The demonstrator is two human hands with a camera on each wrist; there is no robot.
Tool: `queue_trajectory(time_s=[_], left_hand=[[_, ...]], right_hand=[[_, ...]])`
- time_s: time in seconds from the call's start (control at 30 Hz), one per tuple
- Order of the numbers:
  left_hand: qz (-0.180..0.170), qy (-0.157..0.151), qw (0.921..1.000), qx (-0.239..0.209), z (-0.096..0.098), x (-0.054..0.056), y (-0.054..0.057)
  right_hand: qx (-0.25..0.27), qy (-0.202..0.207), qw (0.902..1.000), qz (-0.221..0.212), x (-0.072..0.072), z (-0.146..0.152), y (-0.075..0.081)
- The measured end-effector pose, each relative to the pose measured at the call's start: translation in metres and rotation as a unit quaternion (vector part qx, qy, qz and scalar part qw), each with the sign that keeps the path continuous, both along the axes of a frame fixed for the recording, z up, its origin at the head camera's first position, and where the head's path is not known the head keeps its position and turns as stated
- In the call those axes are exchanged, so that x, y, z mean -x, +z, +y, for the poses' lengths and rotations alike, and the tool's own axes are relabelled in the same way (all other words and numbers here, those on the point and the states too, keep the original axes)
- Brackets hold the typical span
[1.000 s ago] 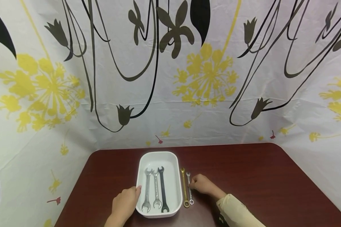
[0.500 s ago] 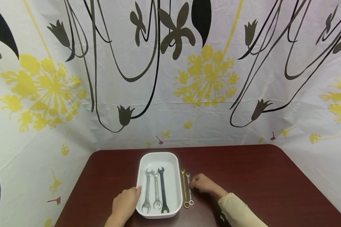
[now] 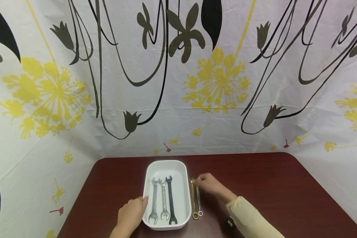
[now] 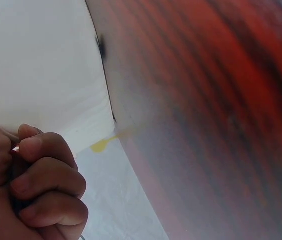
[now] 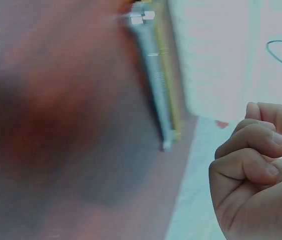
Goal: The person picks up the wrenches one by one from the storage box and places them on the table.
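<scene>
Starting on the left: clamped on the left rim of the white tray (image 3: 180, 198) with the left hand (image 3: 130, 213), thumb at the edge, fingers curled in. Looks light and stiff, probably plastic; best taken by the rim. Inside, lying lengthways side by side: first the broad silver wrench (image 3: 154, 200), then the narrower silver wrench (image 3: 164, 200), then the dark wrench (image 3: 171, 200). Likely dense, rigid, hard to damage, perhaps slick along the shanks; best pinched at mid-shank, away from the open ends. Over the right wall and onto the desk (image 3: 264, 178): just outside the tray, the brass-coloured wrench (image 3: 193, 200); just beside that, the slim silver wrench (image 3: 199, 201), both ring end nearest. Flat and thin, so probably awkward to get fingertips under; worth pinching across the shank's sides. And at the slim one's far end, hovering with the right hand (image 3: 210, 183): fingers curled together, gripping nothing. Brushing metal or just above it? Cannot tell.
</scene>
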State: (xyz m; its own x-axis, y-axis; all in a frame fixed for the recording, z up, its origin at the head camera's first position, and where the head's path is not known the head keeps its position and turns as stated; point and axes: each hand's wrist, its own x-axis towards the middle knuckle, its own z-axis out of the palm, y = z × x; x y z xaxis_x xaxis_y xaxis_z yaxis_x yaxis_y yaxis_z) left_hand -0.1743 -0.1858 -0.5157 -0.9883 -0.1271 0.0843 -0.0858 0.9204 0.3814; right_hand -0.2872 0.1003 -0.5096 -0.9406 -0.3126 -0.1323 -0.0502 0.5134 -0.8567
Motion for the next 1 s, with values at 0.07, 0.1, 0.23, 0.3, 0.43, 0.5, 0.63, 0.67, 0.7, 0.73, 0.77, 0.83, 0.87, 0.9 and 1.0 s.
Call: queue_trajectory(time_s=[0.07,0.1,0.23,0.3,0.43,0.5,0.63,0.67,0.7,0.73,0.77,0.83,0.87,0.9,1.0], left_hand=[[-0.001,0.001,1.0,0.001,0.0,0.0,0.0],[-0.002,0.001,1.0,0.002,0.0,0.0,0.001],[-0.004,0.004,1.0,0.004,0.0,0.0,0.001],[-0.004,0.005,1.0,0.005,0.0,0.0,0.001],[0.004,0.005,1.0,0.005,0.0,0.0,0.0],[0.007,0.004,1.0,0.005,0.001,0.0,0.0],[0.003,0.004,1.0,0.004,0.001,0.0,0.0],[0.003,0.004,1.0,0.004,0.001,0.001,0.0],[0.002,0.004,1.0,0.004,0.0,0.001,0.0],[0.003,0.004,1.0,0.003,0.0,0.001,0.0],[0.003,0.004,1.0,0.003,0.0,0.001,0.0],[0.002,0.005,1.0,0.003,0.0,0.001,0.001],[0.001,0.005,1.0,0.003,0.0,0.001,0.001],[0.0,0.005,1.0,0.003,0.0,0.001,0.001],[-0.004,0.005,1.0,0.003,0.0,0.001,0.0]], right_hand=[[-0.005,0.004,0.9999,0.01,0.001,-0.005,0.008],[-0.007,0.009,0.9998,0.016,0.001,-0.008,0.012],[-0.024,0.033,0.9984,0.039,0.001,-0.019,0.024],[-0.034,0.039,0.9979,0.04,0.0,-0.026,0.027],[-0.052,0.048,0.9968,0.037,-0.002,-0.038,0.03],[-0.056,0.058,0.9959,0.041,-0.003,-0.044,0.03],[-0.058,0.084,0.9929,0.061,-0.003,-0.055,0.03],[-0.06,0.088,0.9921,0.066,-0.003,-0.057,0.03],[-0.061,0.091,0.9915,0.069,-0.003,-0.06,0.03],[-0.065,0.093,0.991,0.071,-0.003,-0.062,0.029],[-0.069,0.095,0.9906,0.071,-0.003,-0.065,0.029],[-0.082,0.095,0.9898,0.067,-0.005,-0.071,0.028],[-0.092,0.094,0.9891,0.067,-0.006,-0.073,0.028],[-0.1,0.093,0.9884,0.065,-0.007,-0.076,0.028],[-0.139,0.087,0.9838,0.072,-0.011,-0.082,0.03]])
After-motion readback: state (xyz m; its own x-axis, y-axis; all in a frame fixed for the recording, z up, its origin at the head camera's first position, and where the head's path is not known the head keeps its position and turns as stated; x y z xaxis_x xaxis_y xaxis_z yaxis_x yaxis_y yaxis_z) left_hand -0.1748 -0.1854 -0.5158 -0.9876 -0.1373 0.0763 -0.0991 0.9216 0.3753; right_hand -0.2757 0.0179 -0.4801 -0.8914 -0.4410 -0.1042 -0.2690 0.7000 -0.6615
